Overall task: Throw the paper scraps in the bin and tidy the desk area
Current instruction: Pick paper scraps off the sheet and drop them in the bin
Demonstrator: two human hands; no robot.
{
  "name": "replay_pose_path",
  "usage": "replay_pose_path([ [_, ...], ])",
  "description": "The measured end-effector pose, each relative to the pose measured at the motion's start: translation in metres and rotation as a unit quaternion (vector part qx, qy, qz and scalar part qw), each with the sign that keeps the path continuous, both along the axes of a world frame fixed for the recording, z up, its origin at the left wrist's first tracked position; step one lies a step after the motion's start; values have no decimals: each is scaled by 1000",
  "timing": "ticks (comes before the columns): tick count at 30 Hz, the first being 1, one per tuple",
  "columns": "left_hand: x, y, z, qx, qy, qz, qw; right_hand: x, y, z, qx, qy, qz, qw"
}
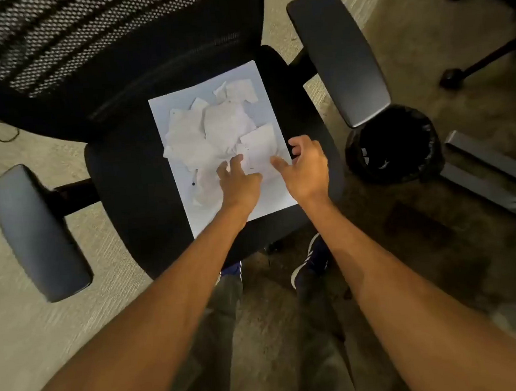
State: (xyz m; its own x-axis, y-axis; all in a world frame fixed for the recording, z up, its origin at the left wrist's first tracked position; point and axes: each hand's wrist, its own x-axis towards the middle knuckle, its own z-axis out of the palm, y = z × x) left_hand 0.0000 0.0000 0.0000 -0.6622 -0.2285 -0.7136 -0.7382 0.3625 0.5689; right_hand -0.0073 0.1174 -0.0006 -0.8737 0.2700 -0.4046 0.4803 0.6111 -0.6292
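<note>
Our left hand (pixel 239 181) and right hand (pixel 305 168), fingers spread and grasping nothing, rest on ragged torn paper scraps (pixel 214 131). These lie on a flat white sheet (pixel 269 200); the round black-lined bin (pixel 393 144) stands at three o'clock.

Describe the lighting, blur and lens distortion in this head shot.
Head view: dim, warm light; the white sheet is the brightest area, washing out the paper scraps; the bin interior is near black; wide-angle bending curves the chair armrests and stretches the forearms; overall softness, worst toward the edges.

Matt white paper sheet (pixel 269 194) and crumpled scraps (pixel 214 127); black mesh backrest (pixel 84 39); smooth plastic armrest (pixel 337 56); glossy bin liner (pixel 425 139); rough carpet (pixel 59 319).
</note>
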Motion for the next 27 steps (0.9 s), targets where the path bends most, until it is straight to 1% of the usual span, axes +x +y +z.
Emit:
replay_pose_path([
  [2,-4,3,-11,-14,9,3,1000,-6,-2,-12,-4,-2,-8,1000],
  [6,-8,7,-26,-30,28,14,999,-10,-16,-32,11,11,22,1000],
  [8,-10,8,-26,-21,47,25,998,-12,-21,-36,1,14,26,1000],
  [15,-5,5,-28,13,75,80,994,-15,-26,-43,-89,-32,-29,995],
  [19,-1,4,-25,19,100,101,990,-13,-21,-42,-147,-35,-56,987],
  [24,3,7,-12,1,130,102,986,-5,-8,-32,-263,-32,-113,958],
  [27,5,12,-3,-3,135,89,987,2,3,-23,-309,-29,-149,939],
])
